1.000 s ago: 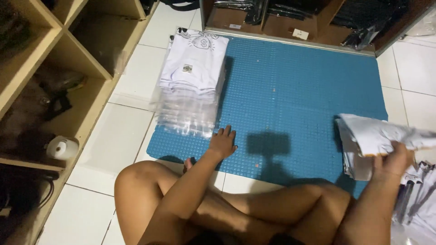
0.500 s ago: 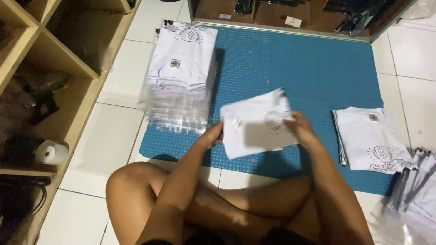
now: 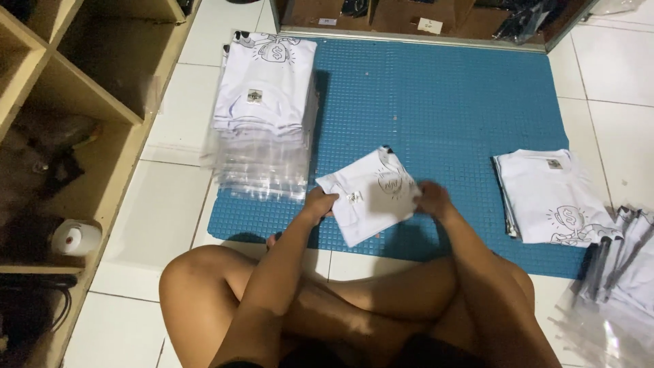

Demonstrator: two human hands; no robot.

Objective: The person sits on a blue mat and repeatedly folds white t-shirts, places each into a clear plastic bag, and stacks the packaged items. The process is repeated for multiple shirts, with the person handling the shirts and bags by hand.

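We hold a folded white T-shirt [image 3: 371, 194] over the blue mat [image 3: 443, 95], left hand [image 3: 319, 204] and right hand [image 3: 432, 199] each gripping an edge. We judge folding is in hand; squaring the edges appears due before stacking on the bagged pile [image 3: 262, 116].

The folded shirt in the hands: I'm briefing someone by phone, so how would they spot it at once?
Find the blue mat on the tiled floor. Near its front edge, both hands hold a small folded white shirt, left hand and right hand at its sides. Unlike the left stack and right pile, it is single and tilted.
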